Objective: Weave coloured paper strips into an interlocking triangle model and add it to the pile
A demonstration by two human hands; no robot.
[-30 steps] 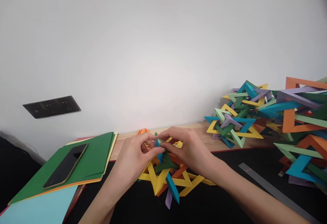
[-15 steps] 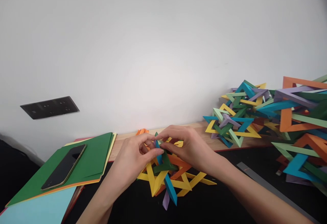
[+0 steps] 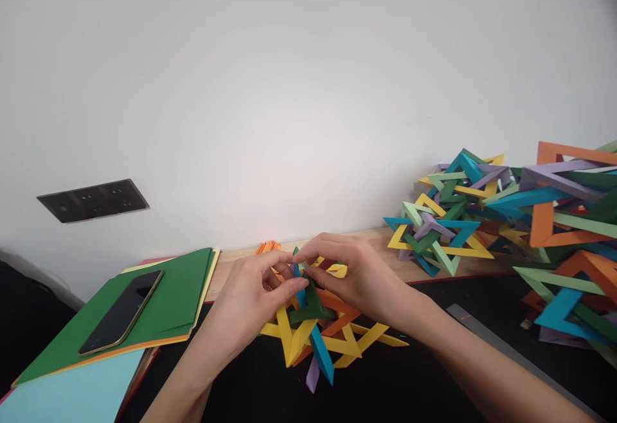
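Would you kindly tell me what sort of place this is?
Most likely a desk for paper craft, against a wall: a folded paper model, a pile of paper stars and a stack of coloured sheets suggest it.

The 2 bare hands grip the raised tip of the paper model (image 3: 314,308). The left hand (image 3: 253,289) is at the left of the model, index finger arched and thumb extended, tips pinched on the model. The right hand (image 3: 351,272) is at the model's right, knuckles raised, index finger and thumb likewise pinched. The 2 index fingertips lie just beside each other. The left forearm (image 3: 190,371) slopes up from the model's near left, the right forearm (image 3: 475,352) from its near right.
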